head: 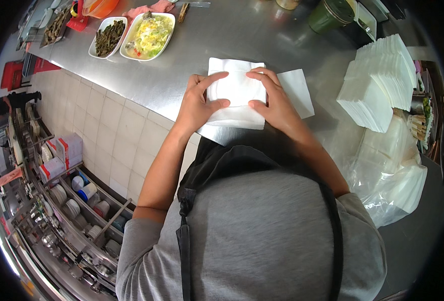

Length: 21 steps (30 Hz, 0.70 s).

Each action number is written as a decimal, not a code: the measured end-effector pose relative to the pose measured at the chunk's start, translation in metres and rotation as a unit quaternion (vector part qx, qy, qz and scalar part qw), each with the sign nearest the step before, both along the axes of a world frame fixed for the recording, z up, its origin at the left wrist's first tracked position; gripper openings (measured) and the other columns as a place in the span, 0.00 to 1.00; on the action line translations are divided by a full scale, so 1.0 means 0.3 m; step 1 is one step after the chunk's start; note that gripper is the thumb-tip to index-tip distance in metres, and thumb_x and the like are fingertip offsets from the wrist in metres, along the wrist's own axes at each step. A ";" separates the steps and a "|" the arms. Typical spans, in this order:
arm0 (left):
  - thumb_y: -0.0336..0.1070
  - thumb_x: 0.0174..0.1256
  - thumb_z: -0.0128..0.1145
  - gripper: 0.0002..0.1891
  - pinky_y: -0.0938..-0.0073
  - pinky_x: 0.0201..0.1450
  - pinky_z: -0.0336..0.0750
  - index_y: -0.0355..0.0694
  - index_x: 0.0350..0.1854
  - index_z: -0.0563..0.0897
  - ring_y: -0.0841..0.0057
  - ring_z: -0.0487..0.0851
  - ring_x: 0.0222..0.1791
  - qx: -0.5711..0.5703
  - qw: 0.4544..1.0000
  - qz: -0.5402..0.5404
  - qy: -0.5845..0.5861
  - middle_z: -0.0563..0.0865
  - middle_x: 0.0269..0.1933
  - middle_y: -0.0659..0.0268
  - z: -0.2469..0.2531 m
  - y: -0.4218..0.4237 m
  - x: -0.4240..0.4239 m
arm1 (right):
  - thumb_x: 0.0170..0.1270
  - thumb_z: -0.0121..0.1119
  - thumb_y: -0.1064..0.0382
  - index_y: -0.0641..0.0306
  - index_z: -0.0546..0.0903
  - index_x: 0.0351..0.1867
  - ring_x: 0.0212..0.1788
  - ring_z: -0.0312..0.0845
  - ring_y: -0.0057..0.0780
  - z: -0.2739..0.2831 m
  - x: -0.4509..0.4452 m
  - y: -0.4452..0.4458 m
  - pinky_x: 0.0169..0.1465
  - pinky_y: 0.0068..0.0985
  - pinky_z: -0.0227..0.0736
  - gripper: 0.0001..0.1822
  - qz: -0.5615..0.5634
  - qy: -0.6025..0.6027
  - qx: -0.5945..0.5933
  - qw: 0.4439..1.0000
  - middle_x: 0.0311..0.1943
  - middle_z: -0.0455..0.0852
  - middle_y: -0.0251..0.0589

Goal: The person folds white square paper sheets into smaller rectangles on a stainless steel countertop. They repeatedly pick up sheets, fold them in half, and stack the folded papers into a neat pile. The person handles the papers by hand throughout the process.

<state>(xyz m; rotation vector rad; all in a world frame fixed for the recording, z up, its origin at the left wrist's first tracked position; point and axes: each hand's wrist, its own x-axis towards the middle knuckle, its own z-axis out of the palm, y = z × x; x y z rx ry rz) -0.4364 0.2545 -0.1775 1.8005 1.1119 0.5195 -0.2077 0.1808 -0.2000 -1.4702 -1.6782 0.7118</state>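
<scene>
Between my two hands lies a stack of white paper napkins near the front edge of the steel counter. My left hand grips the stack's left side, with the thumb and forefinger on top. On the right side, my right hand holds it the same way. The upper napkins are folded smaller than the wider sheet showing below them. A single white napkin sticks out on the counter beyond my right hand. Parts of the stack's sides are hidden by my fingers.
A tall pile of white napkins stands on the right, beside a clear plastic bag of more napkins. White dishes of egg-topped food and dark green vegetables sit at the far left. A green canister stands at the back right of the steel counter.
</scene>
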 end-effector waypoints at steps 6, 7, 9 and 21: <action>0.20 0.62 0.70 0.31 0.78 0.50 0.73 0.47 0.69 0.85 0.84 0.73 0.43 -0.166 0.977 -0.001 -0.136 0.78 0.50 0.71 -0.009 0.018 -0.082 | 0.59 0.66 0.77 0.56 0.79 0.70 0.50 0.76 0.19 0.091 0.079 -0.011 0.50 0.18 0.75 0.34 0.051 0.165 -0.215 0.961 0.72 0.72 0.35; 0.19 0.62 0.69 0.30 0.77 0.52 0.73 0.46 0.67 0.86 0.83 0.75 0.46 -0.146 0.979 0.022 -0.141 0.80 0.53 0.70 0.001 0.013 -0.095 | 0.60 0.67 0.76 0.56 0.79 0.69 0.50 0.76 0.20 0.104 0.101 -0.002 0.50 0.19 0.75 0.33 0.033 0.143 -0.187 0.971 0.71 0.74 0.35; 0.17 0.62 0.66 0.28 0.74 0.55 0.74 0.45 0.65 0.87 0.80 0.79 0.50 -0.108 0.981 0.068 -0.149 0.82 0.58 0.66 0.036 -0.028 -0.118 | 0.61 0.67 0.74 0.57 0.81 0.67 0.50 0.76 0.21 0.138 0.136 0.018 0.51 0.21 0.75 0.30 -0.004 0.100 -0.133 0.986 0.68 0.77 0.34; 0.25 0.59 0.69 0.19 0.63 0.61 0.71 0.49 0.53 0.89 0.65 0.81 0.55 0.263 0.957 -0.114 0.037 0.87 0.58 0.70 0.055 -0.203 -0.027 | 0.49 0.81 0.60 0.59 0.77 0.65 0.62 0.79 0.50 0.238 -0.057 0.244 0.66 0.43 0.70 0.39 0.182 -0.216 -0.256 0.925 0.59 0.85 0.51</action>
